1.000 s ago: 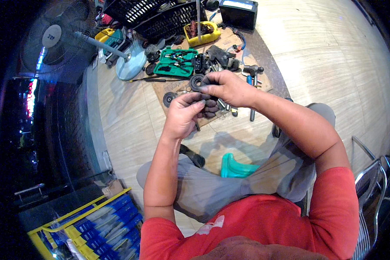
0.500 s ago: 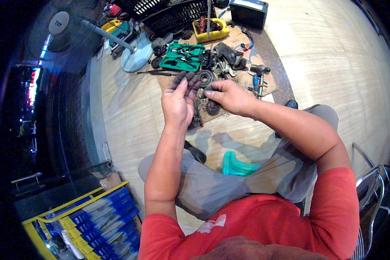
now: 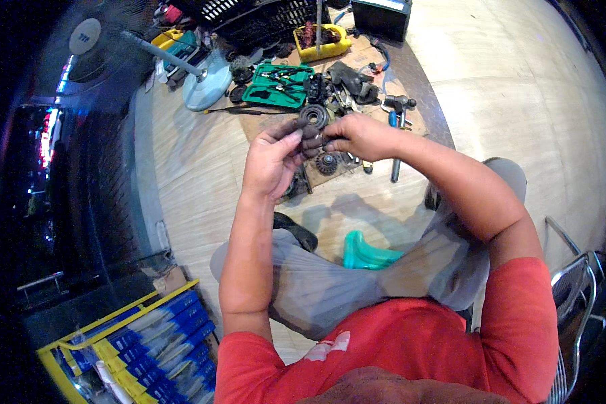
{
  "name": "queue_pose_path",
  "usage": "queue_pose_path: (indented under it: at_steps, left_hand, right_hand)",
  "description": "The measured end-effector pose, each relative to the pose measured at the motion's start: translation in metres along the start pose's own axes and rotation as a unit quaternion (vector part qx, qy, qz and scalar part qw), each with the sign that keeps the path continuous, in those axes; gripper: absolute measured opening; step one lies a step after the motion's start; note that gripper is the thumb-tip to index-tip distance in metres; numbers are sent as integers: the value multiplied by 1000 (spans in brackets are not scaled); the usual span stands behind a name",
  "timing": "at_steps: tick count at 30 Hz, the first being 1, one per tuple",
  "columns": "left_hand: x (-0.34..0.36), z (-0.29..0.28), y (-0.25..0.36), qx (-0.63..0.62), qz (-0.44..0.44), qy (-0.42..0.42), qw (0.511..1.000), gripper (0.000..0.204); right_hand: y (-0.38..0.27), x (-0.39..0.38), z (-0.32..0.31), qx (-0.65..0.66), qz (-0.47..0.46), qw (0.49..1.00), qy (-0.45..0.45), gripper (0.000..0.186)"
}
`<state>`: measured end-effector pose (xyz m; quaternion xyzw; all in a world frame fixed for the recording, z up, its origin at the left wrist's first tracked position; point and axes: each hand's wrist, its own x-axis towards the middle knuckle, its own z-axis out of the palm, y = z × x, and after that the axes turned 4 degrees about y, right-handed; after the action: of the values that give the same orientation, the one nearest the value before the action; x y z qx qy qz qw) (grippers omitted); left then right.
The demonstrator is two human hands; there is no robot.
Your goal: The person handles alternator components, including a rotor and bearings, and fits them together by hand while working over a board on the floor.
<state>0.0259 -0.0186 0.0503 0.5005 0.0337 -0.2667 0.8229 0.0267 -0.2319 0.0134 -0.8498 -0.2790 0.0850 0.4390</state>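
My left hand (image 3: 273, 156) is raised with its blackened fingers and thumb brought together. Facing it, my right hand (image 3: 362, 137) pinches with thumb and forefinger close to the left fingertips. Whatever small thing lies between them is too hidden to name. Just beyond the fingertips rests a dark round ring-shaped part (image 3: 314, 116), like a bearing. A toothed dark gear (image 3: 326, 163) lies below the hands on a stained brown board (image 3: 252, 125).
A green tool case (image 3: 276, 86) lies open beyond the hands. Farther back stand a yellow cut-open container (image 3: 337, 48), a black battery (image 3: 382, 20) and a black crate (image 3: 262, 25). Right of them lies a hammer (image 3: 398, 104). A fan base (image 3: 207, 87) stands left, a green stool (image 3: 367, 252) between my legs.
My left fingers, spread with the palm up before, have closed together. Both hands' fingertips have come closer to each other. The view has shifted slightly.
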Motion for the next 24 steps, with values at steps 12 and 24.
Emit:
queue_pose_path:
  at_steps: [12, 24]
  left_hand:
    - [1, 10, -23, 432, -16, 33, 901, 23]
    - [17, 7, -32, 117, 125, 178, 969, 23]
  right_hand:
    - [-12, 6, -17, -145, -13, 987, 61, 20]
    - [-28, 5, 13, -53, 24, 978, 199, 18]
